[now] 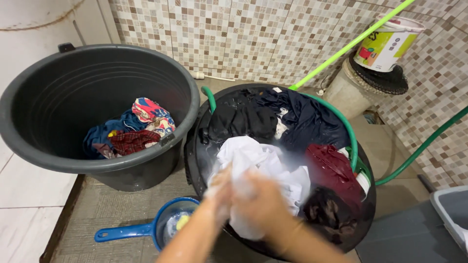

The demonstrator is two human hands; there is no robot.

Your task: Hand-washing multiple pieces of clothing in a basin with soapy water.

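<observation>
Head view, looking down. At center, a black wash basin [195,160] crammed with wet laundry. Toward 6 o'clock, both hands pressed together on a white garment [253,158], blurred and soapy. Left hand [220,187] at about 7 o'clock of the basin, fingers curled into the white cloth; right hand [261,199] just beside it, closed over the same cloth. Exact finger positions lost in blur.

Inside the basin: black clothing [243,122] at 12 o'clock, a dark navy garment [312,122] at 1 o'clock, a maroon garment [331,168] at 3 o'clock, a dark brownish piece [326,212] at 5 o'clock. A green hose [348,131] curving along the basin's right rim, then away toward 3 o'clock.

At 9 to 10 o'clock, touching the basin, a large grey tub [29,131] holding a small heap of coloured clothes [134,129]. At 7 o'clock on the floor, a blue dipper [146,229] with something yellow inside. At 1 o'clock, a green pole [351,44] slanting across the mosaic tile wall [243,34], and a white bucket [387,46] perched on a pale stand. At 4 o'clock, the corner of a grey bin [453,209].
</observation>
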